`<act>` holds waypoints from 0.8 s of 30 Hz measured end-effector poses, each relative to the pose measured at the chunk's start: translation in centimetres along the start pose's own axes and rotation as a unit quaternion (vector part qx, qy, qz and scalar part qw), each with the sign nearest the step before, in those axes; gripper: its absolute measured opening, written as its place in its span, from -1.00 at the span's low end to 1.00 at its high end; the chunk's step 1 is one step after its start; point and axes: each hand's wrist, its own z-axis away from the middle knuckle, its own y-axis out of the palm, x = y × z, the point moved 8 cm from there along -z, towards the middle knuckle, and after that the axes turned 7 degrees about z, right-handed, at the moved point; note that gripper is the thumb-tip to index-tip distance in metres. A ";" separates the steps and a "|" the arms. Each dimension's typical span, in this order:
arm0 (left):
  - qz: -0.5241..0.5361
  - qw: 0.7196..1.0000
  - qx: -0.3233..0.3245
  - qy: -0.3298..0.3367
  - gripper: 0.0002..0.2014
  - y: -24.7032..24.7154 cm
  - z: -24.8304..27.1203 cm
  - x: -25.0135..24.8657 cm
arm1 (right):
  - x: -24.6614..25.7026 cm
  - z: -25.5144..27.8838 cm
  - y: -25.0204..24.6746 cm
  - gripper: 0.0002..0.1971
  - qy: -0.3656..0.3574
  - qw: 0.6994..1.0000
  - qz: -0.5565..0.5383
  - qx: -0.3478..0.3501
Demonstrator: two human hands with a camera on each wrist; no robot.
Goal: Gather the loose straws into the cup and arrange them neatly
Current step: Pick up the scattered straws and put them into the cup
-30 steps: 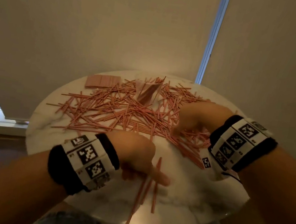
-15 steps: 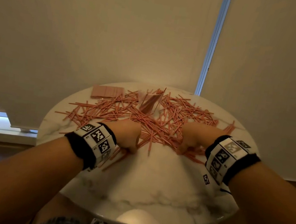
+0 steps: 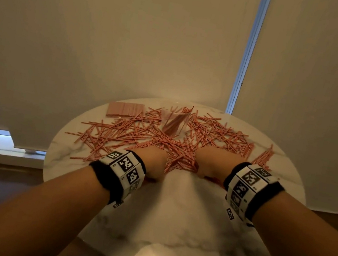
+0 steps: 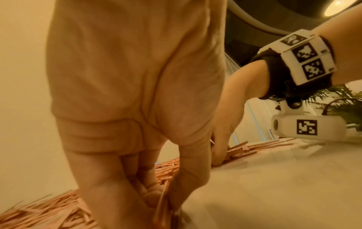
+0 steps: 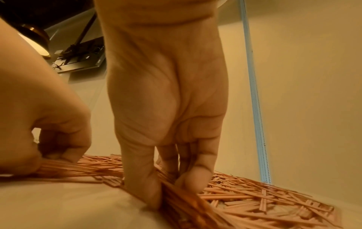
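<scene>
Near edge of the bench [image 3: 170, 227] is bare marble; the action sits at the near rim of the straws [image 3: 161, 140].

Left hand [image 3: 153, 164]: fingers curled, thumb and fingers pinching a small bundle of straws at the pile's edge; the left wrist view shows them clamped between thumb [image 4: 188, 175] and fingertips. Right hand [image 3: 209, 163]: same posture, fingers curled down onto a sheaf of straws, pinched between thumb [image 5: 145, 186] and index finger. Both are grasping straws, neither is released.

The hands sit side by side, close, with a gap of pile between them.

Straws lie scattered flat across the middle and far half of the bench, with long axes in all directions and no common alignment. A small separate cluster [image 3: 266, 155] lies at the right edge, beyond the right wrist.

Cup [image 3: 175, 121]: clear, standing just past the pile's centre, straight ahead of the gap between the hands and a shade nearer the left. It already holds a few straws leaning at an angle. A flat pink pack [image 3: 125, 110] lies to its left at the far edge.

Key relation: the cup is directly beyond both hands, across the pile. My read is that each bundle needs turning from flat to upright before it drops in, and either hand can reach, the left marginally closer. Risk: crossed straws snag and drag neighbours on lift.
</scene>
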 end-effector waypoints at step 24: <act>0.492 0.860 -0.114 -0.068 -0.66 -3.8 -1.0 6.2 | -3.5 1.0 -7.3 -0.77 -0.018 0.953 -0.266 -0.144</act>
